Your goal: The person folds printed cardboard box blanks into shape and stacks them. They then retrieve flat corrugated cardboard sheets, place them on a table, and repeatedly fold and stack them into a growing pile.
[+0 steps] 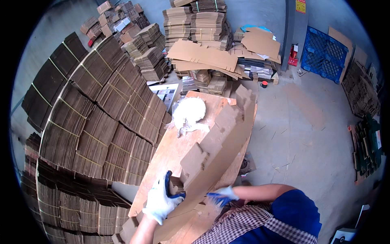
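1. A person in white work gloves with blue palms handles a stack of flat, die-cut cardboard blanks [219, 142] that lies along a plywood worktable [170, 150], its near end at the person's chest and its far end toward the middle of the room.
2. The left hand [160, 199] has its fingers closed around a notched flap at the near left corner of the stack, thumb on top.
3. The right hand [221, 197] rests at the stack's near right edge; its fingers look curled against the cardboard, though how tightly cannot be told.
4. Judged from the grip, the work goes best with both hands at the same level and the edges squared, so that the loose blanks do not fan out or slide off the table's right side.
5. A white, crumpled bundle [189, 114], seemingly plastic wrap or twine, lies on the far part of the table, just beside the stack.
6. Strapped bundles of brown cardboard [101, 118] rise in a tall wall on the left, bound with pale bands.
7. More tied stacks and loose sheets [203, 53] are heaped at the back.
8. A blue plastic pallet [323, 55] leans on the far wall, right of a grey pillar bearing a small yellow-and-red sign [301, 6]; a red fire extinguisher [293, 55] stands at its foot.
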Available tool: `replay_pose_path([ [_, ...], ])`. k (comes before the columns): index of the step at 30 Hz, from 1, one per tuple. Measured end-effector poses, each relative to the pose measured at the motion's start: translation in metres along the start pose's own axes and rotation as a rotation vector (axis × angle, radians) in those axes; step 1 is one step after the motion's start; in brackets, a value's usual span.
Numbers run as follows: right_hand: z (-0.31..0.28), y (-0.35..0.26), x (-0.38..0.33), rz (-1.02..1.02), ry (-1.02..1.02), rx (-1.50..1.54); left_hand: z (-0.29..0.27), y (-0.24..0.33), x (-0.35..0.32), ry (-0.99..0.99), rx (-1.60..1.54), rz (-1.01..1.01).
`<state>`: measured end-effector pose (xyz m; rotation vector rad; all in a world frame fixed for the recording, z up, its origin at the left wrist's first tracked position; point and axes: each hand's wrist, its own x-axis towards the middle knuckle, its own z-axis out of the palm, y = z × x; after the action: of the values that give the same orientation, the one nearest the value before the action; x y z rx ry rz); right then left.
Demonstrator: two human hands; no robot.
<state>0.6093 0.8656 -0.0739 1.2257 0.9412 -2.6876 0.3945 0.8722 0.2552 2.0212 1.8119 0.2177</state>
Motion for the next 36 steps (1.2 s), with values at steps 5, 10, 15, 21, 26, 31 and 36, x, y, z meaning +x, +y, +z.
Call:
replay_pose_path([
  [5,-0.166,-0.052,-0.122,-0.942,1.040,0.050,0.006,0.001,-0.009,0.138,-0.044,0.004],
  [10,-0.289,-0.179,-0.188,-1.360,0.994,-0.072,-0.004,0.011,-0.006,0.092,-0.003,-0.021],
  [15,-0.290,-0.236,-0.171,-1.239,0.605,0.330,-0.006,0.023,-0.001,0.060,0.087,-0.050],
  [21,-0.309,-0.206,-0.155,-1.297,0.284,0.290,0.001,0.037,-0.024,0.124,0.103,-0.142],
  [26,-0.310,-0.204,-0.128,-1.454,0.774,0.018,0.014,0.059,-0.033,0.222,0.457,-0.148],
  [31,-0.336,-0.204,-0.127,-1.538,0.943,-0.306,0.022,0.081,-0.041,0.296,0.414,-0.195],
  [36,-0.352,-0.214,-0.140,-1.510,0.716,-0.301,0.043,0.074,-0.010,0.321,0.645,-0.298],
])
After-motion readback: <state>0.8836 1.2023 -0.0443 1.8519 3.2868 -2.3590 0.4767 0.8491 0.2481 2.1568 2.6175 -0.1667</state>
